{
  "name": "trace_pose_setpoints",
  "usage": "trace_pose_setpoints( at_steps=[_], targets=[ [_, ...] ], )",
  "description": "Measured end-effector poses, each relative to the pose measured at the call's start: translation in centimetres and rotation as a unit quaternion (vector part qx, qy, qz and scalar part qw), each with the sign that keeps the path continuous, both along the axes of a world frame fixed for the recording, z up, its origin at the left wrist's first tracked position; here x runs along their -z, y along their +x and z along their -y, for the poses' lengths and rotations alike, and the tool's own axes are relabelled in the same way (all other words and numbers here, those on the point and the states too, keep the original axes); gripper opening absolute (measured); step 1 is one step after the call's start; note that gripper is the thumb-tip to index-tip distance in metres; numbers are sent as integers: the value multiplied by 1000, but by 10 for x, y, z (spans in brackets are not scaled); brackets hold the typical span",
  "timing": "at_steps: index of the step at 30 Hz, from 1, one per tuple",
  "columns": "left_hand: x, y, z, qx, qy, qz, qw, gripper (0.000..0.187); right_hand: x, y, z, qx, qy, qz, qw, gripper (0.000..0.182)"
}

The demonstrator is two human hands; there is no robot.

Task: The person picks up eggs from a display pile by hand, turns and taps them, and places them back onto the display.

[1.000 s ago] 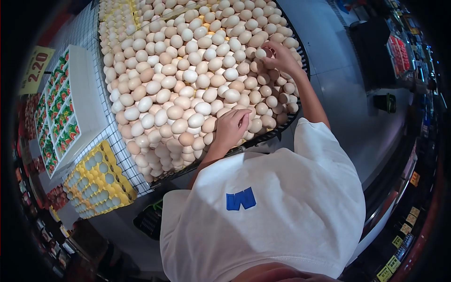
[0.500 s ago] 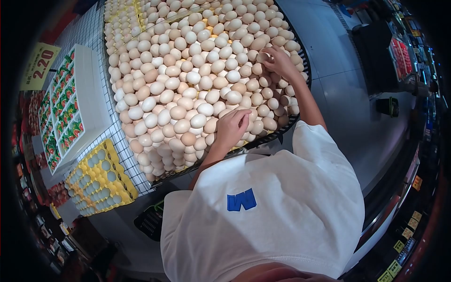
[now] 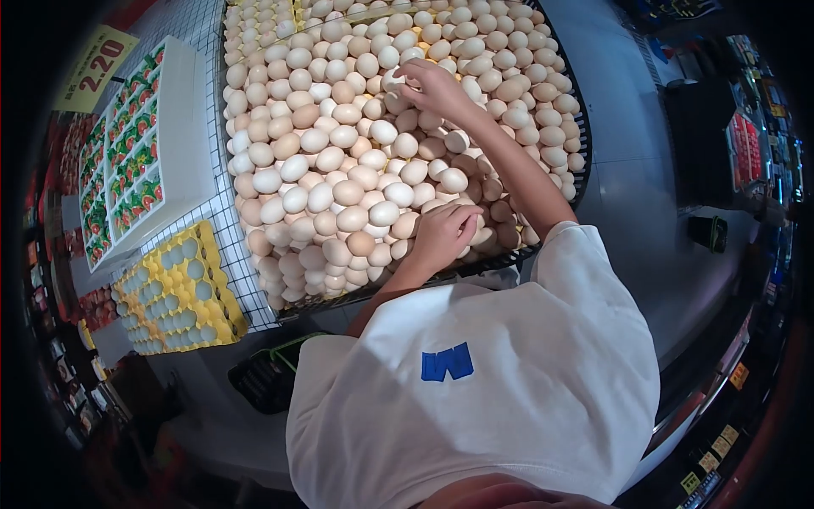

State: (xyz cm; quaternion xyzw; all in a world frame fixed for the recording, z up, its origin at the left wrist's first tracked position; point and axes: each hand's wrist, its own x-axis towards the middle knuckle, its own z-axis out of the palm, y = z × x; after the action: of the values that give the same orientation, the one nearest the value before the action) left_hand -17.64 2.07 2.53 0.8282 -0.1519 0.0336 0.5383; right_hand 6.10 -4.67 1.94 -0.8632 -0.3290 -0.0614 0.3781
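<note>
- Head view: a broad, uneven heap of smooth, oval eggs (image 3: 346,192), matte-shelled in cream, beige and light brown, fills a display with a black slatted rim (image 3: 582,174).
- The right hand (image 3: 426,83) reaches across the heap, its fingers bent around a pale egg (image 3: 393,81) and parted by about the egg's width; the fingers cover part of the shell.
- The left hand (image 3: 447,236) rests at the near side of the heap, fingers curled and thumb close to them; whether it grips an egg beneath cannot be told.
- Moulded yellow trays (image 3: 264,20) with rounded cups hold more eggs at the far left corner, cut off by the top edge.
- Beside the heap runs a white surface with a dark square grid (image 3: 222,182).
- Near its lower end, a bumpy yellow tray (image 3: 208,254) carries bluish eggs, some cups unfilled.
- Further up stands a white partitioned box (image 3: 183,110) of red-and-green items, perhaps wrapped strawberries, by a yellow sign (image 3: 100,66) reading "2.20"; its smaller print is illegible.
- A soft, creased white T-shirt (image 3: 526,407) with a flat blue patch (image 3: 448,363) covers the wearer's torso.
- Dark, curved lens edges obscure the outer shelves.
</note>
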Motion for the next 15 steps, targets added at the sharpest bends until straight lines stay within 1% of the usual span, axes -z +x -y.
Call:
trace_pose_setpoints(
  at_steps=[3, 6, 7, 8, 10, 12, 14, 15],
  targets=[
    [2, 3, 0, -9, -13, 18, 1000, 11, 12, 41, -48, 7, -3, 7, 1000, 24],
    [10, 4, -3, 12, 24, 47, 999, 12, 20, 78, -91, 14, -30, 35, 999, 25],
    [0, 4, -8, 29, 11, 37, 999, 11, 22, 86, -102, 18, -48, 53, 997, 26],
    [-3, 4, -9, 23, 11, 35, 999, 11, 23, 93, -112, 13, -47, 51, 997, 26],
    [-5, 6, -4, 33, -69, 5, 997, 9, 26, 105, -128, 35, -73, 86, 993, 29],
    [-1, 5, -3, 33, -62, -17, 997, 10, 28, 115, -144, 38, -81, 83, 993, 32],
    [5, 4, 0, 44, -55, -7, 997, 11, 31, 125, -156, 12, -73, 148, 986, 33],
    [4, 4, 1, 39, -57, -5, 998, 9, 37, 134, -166, 9, -73, 146, 986, 33]
  ],
)
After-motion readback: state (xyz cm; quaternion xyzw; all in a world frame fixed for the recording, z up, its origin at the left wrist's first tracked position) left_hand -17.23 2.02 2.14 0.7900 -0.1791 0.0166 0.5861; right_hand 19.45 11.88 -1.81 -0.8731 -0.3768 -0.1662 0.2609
